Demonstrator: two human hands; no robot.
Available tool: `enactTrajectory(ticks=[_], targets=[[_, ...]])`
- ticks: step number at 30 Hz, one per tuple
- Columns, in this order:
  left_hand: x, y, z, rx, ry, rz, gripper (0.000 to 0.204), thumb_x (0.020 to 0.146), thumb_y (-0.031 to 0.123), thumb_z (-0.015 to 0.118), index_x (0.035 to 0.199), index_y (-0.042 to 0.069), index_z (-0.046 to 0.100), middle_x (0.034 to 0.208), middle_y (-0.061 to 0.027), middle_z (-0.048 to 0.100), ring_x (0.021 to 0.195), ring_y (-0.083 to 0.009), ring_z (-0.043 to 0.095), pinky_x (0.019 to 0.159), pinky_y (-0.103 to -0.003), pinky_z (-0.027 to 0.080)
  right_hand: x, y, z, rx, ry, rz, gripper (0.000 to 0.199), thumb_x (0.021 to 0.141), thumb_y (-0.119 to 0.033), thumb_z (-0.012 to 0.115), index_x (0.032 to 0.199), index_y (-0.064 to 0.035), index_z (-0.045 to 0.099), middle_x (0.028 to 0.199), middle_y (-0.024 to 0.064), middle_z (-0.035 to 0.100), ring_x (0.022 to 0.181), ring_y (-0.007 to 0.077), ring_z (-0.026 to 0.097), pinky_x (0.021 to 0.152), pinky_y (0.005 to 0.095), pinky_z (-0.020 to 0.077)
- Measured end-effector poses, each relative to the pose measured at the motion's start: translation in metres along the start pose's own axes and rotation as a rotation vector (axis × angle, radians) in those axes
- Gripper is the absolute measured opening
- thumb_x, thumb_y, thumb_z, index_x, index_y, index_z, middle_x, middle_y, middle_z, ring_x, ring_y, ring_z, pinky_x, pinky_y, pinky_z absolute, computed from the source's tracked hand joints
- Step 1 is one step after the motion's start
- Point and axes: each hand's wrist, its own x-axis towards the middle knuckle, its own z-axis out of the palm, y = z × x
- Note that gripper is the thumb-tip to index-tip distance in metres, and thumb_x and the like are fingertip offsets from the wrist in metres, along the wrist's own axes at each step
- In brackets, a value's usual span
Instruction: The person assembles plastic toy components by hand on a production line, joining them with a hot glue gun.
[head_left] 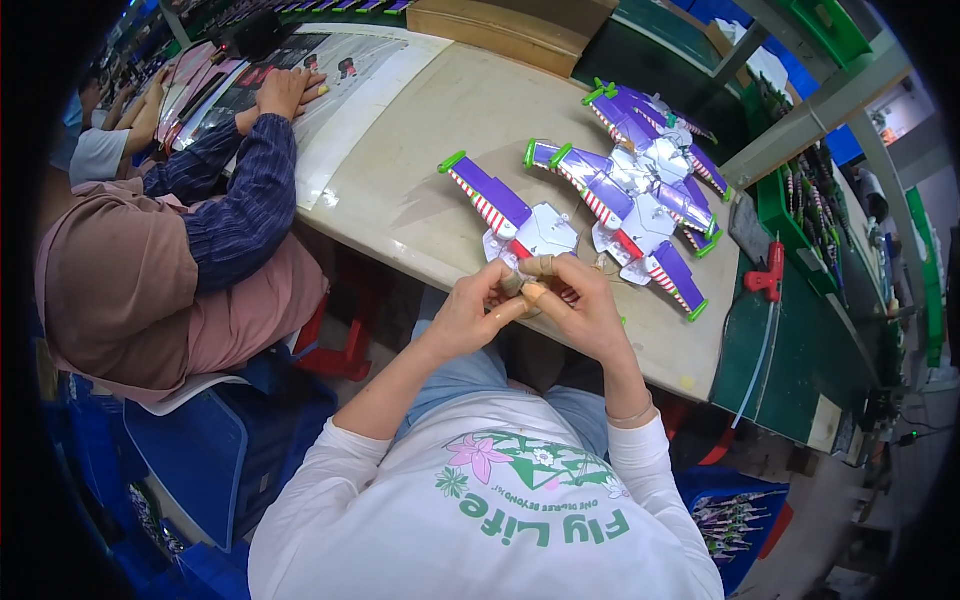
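Note:
My left hand and my right hand meet at the table's near edge, fingers pinched together on the near part of a winged toy part. It has a purple wing, red-and-white stripes, a green tip and a white middle. My fingers cover the spot they grip; a bit of stripe shows beneath my right hand. Some fingertips wear beige coverings. Just right of it lies a like toy part, with several more grouped behind it.
A red glue gun with a pale cord rests on the green surface at right. On the left, a co-worker leans on the table over a printed sheet. Blue bins stand below; a metal post rises at right.

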Motion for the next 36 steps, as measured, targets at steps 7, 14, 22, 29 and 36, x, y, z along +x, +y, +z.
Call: enactTrajectory(ticks=[7, 14, 22, 29, 36], targets=[[0.005, 0.0, 0.01, 0.268, 0.346, 0.292, 0.046, 0.077, 0.007, 0.079, 0.119, 0.004, 0.059, 0.079, -0.0044, 0.065, 0.062, -0.0124, 0.058, 0.058, -0.026, 0.047, 0.0, 0.005, -0.001, 0.285, 0.078, 0.23, 0.016, 0.09, -0.01, 0.066, 0.097, 0.0035, 0.065, 0.073, 0.0016, 0.065, 0.063, 0.0054, 0.053, 0.057, 0.0236, 0.0444], [0.012, -0.003, 0.01, 0.76, 0.572, 0.684, 0.023, 0.069, 0.011, 0.083, 0.085, 0.005, 0.068, 0.09, -0.0058, 0.066, 0.075, -0.0239, 0.061, 0.065, -0.036, 0.047, -0.003, 0.005, 0.001, 0.192, 0.131, 0.255, 0.011, 0.09, -0.008, 0.067, 0.095, 0.0011, 0.067, 0.078, -0.001, 0.063, 0.067, 0.0038, 0.053, 0.057, 0.0204, 0.0413], [0.015, -0.009, 0.014, 0.712, 0.549, 0.663, 0.03, 0.073, 0.006, 0.079, 0.066, 0.006, 0.05, 0.093, -0.0087, 0.067, 0.084, -0.0265, 0.061, 0.074, -0.036, 0.044, 0.011, 0.011, 0.017, -0.308, 0.345, -0.042, 0.009, 0.08, -0.009, 0.071, 0.083, -0.0012, 0.068, 0.072, 0.0094, 0.054, 0.066, 0.0245, 0.053, 0.061, 0.038, 0.039], [0.017, -0.013, 0.021, 0.603, 0.607, 0.649, 0.029, 0.072, 0.0, 0.078, 0.066, 0.005, 0.05, 0.09, -0.0088, 0.068, 0.081, -0.0271, 0.063, 0.067, -0.036, 0.048, 0.014, 0.016, 0.02, -0.313, 0.355, -0.021, 0.011, 0.08, -0.011, 0.071, 0.081, -0.0015, 0.066, 0.07, 0.0099, 0.052, 0.068, 0.0266, 0.052, 0.061, 0.0396, 0.0379], [0.017, -0.008, 0.01, 0.62, 0.499, 0.677, 0.025, 0.073, -0.005, 0.076, 0.07, 0.003, 0.052, 0.093, -0.0099, 0.07, 0.085, -0.0274, 0.065, 0.07, -0.035, 0.05, 0.015, 0.02, 0.019, -0.287, 0.357, 0.029, 0.012, 0.08, -0.012, 0.071, 0.08, -0.0013, 0.066, 0.071, 0.0106, 0.053, 0.069, 0.027, 0.053, 0.061, 0.0405, 0.039]])
